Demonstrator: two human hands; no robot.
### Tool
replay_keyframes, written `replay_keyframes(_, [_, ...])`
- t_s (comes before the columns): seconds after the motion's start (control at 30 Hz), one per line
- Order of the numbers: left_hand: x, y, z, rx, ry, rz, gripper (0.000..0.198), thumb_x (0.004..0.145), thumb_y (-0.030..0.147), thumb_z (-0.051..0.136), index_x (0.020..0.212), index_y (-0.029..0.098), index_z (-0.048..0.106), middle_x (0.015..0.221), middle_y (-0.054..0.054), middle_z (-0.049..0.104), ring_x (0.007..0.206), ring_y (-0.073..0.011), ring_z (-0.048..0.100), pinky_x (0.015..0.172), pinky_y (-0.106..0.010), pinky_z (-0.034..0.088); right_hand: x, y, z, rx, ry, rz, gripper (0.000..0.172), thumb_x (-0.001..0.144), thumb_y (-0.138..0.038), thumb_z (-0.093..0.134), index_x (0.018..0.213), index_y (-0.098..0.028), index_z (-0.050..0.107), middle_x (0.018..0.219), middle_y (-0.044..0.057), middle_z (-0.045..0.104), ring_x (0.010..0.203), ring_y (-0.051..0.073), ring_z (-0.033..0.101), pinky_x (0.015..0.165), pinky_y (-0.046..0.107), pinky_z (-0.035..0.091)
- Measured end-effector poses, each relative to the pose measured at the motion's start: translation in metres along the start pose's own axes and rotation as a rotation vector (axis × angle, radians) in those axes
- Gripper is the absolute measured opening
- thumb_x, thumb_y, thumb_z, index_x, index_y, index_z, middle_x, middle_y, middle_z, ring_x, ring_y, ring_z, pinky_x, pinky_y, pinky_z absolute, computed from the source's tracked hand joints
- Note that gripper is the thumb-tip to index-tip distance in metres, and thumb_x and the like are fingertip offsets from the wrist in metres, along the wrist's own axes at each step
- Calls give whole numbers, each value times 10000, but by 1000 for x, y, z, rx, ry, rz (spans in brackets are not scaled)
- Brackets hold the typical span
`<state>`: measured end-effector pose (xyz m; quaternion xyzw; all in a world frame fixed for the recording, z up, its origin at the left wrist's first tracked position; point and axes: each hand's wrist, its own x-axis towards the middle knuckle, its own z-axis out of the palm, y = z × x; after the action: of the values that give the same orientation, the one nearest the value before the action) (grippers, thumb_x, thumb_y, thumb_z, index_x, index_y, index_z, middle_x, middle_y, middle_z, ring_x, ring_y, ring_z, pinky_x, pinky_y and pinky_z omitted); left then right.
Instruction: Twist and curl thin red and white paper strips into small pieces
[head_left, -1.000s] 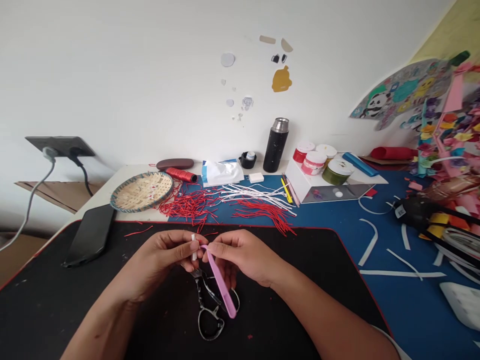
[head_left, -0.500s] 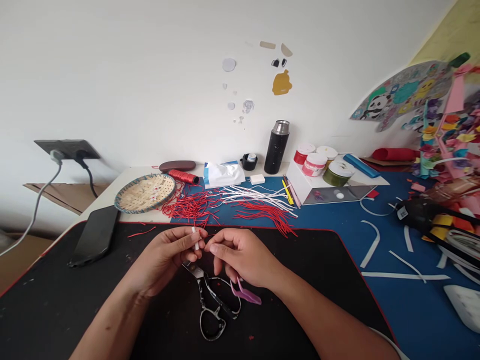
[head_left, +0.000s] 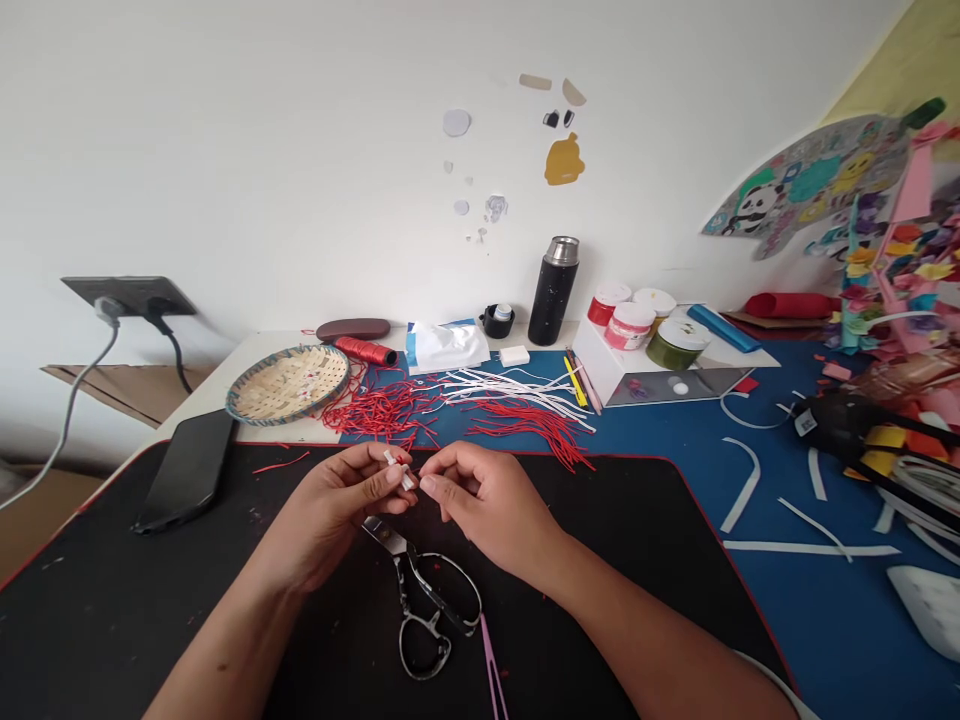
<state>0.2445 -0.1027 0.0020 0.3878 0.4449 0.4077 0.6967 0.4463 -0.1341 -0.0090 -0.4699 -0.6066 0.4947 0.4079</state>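
Note:
My left hand point(head_left: 341, 510) pinches a small white rolled piece point(head_left: 397, 466) with a bit of red on it, over the black mat point(head_left: 150, 610). My right hand point(head_left: 487, 505) is closed in a pinch right beside it, fingertips touching the same piece. Below both hands lie black-handled scissors point(head_left: 424, 600), closed, and a pink tweezer-like tool point(head_left: 493, 675) lies flat at the mat's near edge.
Heaps of red strips point(head_left: 382, 410) and white strips point(head_left: 510, 388) lie behind the mat. A woven basket point(head_left: 289, 382), a black phone point(head_left: 187, 470), a black flask point(head_left: 553, 290), jars point(head_left: 630, 322) and coloured paper clutter point(head_left: 892, 300) stand around.
The pink tool left my right hand: it hung from the fingers, dropped beside the scissors, and now lies on the mat. Both hands stay together on the small white piece.

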Motion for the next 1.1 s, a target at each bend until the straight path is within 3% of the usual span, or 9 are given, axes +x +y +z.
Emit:
replay_keyframes(0.3, [0, -3, 3, 172, -107, 94, 337, 722, 365, 968, 852, 183, 717, 722, -10, 746, 644, -151, 702, 622, -234, 581, 1, -2, 1, -51, 24, 8, 124, 958, -319, 692, 1010, -208, 714, 776, -3, 700, 675, 140, 637, 648, 264, 466])
replay_keyframes(0.63, [-3, -3, 6, 195, -160, 82, 295, 779, 403, 919, 911, 195, 756, 772, -27, 772, 681, -171, 720, 630, -250, 585, 0, -4, 1, -76, 22, 0, 66, 963, -267, 678, 972, -211, 710, 778, -7, 711, 679, 135, 636, 660, 262, 456])
replay_keyframes(1.1, [-4, 2, 11, 234, -109, 103, 342, 692, 413, 973, 798, 196, 730, 698, -5, 755, 639, -159, 706, 618, -241, 584, 0, -1, 1, -120, 56, -11, 61, 954, -271, 684, 960, -213, 703, 776, -7, 705, 713, 143, 634, 658, 259, 440])
